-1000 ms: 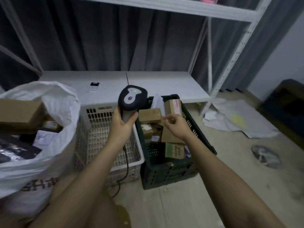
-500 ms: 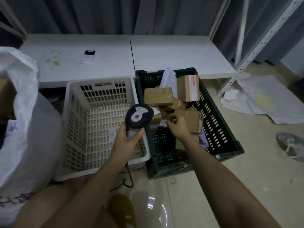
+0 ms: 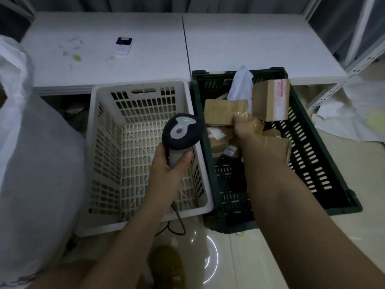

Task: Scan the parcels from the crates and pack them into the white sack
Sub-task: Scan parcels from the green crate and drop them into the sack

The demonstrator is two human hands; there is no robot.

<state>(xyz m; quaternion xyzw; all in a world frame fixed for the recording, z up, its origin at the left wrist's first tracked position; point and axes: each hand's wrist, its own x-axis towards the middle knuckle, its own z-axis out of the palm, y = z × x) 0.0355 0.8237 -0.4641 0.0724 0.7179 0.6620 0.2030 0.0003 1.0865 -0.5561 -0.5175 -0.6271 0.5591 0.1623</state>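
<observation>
My left hand (image 3: 166, 165) grips a dark handheld scanner (image 3: 180, 132) by its handle, held over the white crate (image 3: 100, 155), whose inside shows no parcels. My right hand (image 3: 244, 130) reaches into the dark green crate (image 3: 312, 155) and closes around a taped brown cardboard parcel (image 3: 255, 123) in the pile. Several other brown parcels lie there, among them a flat box (image 3: 220, 111) and a box with a white label (image 3: 270, 101). The white sack (image 3: 31, 163) stands at the far left; its opening is out of view.
A low white table (image 3: 229, 44) runs behind both crates, with a small white and dark device (image 3: 123, 45) on it. A metal shelf post (image 3: 343, 69) and crumpled white sheets (image 3: 354, 113) are at the right. The scanner cable (image 3: 177, 222) trails to the glossy floor.
The view has tilted down toward the crates. My right hand went deeper into the green crate and closed on a taped parcel. The scanner dropped lower over the white crate.
</observation>
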